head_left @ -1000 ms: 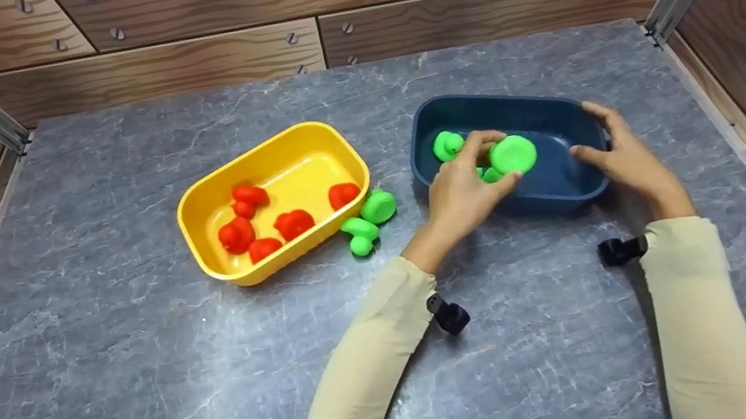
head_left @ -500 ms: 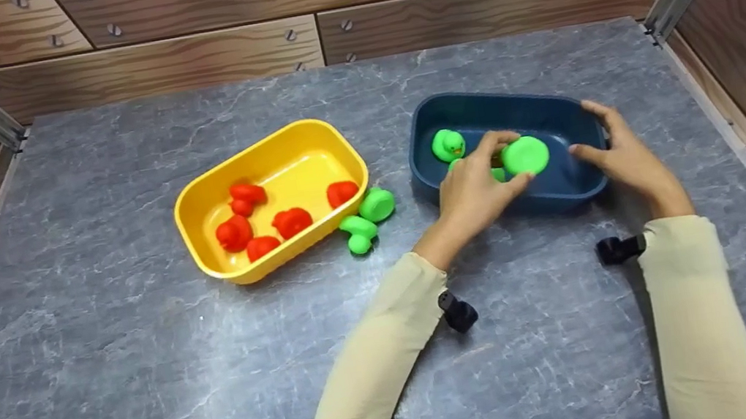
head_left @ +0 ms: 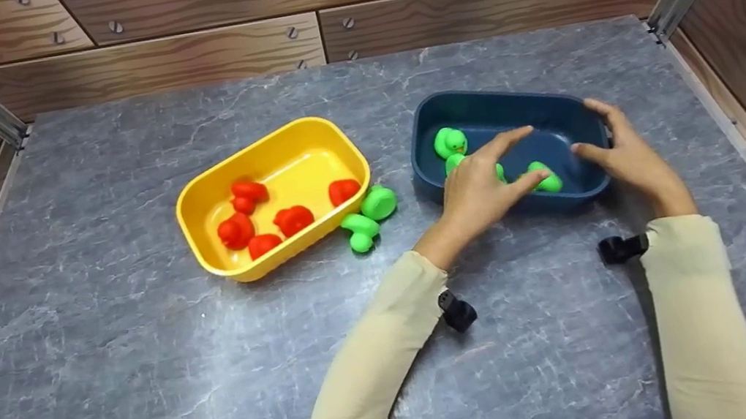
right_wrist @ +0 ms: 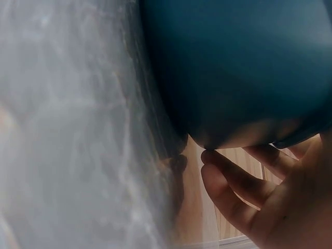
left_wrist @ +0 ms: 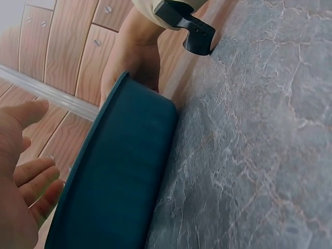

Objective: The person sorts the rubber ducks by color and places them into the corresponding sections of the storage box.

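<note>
Over the dark blue bin (head_left: 500, 98) at the right, my left hand (head_left: 477, 186) has its thumb and index finger spread apart with nothing between them. A green rubber duck (head_left: 549, 177) lies in the bin just beyond the thumb tip. Another green duck (head_left: 449, 142) stands at the bin's left end, and more green shows partly hidden behind the left hand. My right hand (head_left: 634, 152) holds the bin's right end, thumb over the rim and fingers along the outer wall. In the right wrist view its fingertips (right_wrist: 210, 157) meet the bin's underside edge.
A yellow bin (head_left: 260, 149) stands at the left with several red ducks (head_left: 236, 231) in it. Two green ducks lie on the table against its right corner, one tipped with its round base (head_left: 379, 202) showing, the other (head_left: 360, 230) nearer me. Wood-patterned walls enclose the grey marbled table.
My left hand moved slightly right with a green duck, then its fingers parted and the duck dropped into the blue bin. The right hand stayed at the bin's end.
</note>
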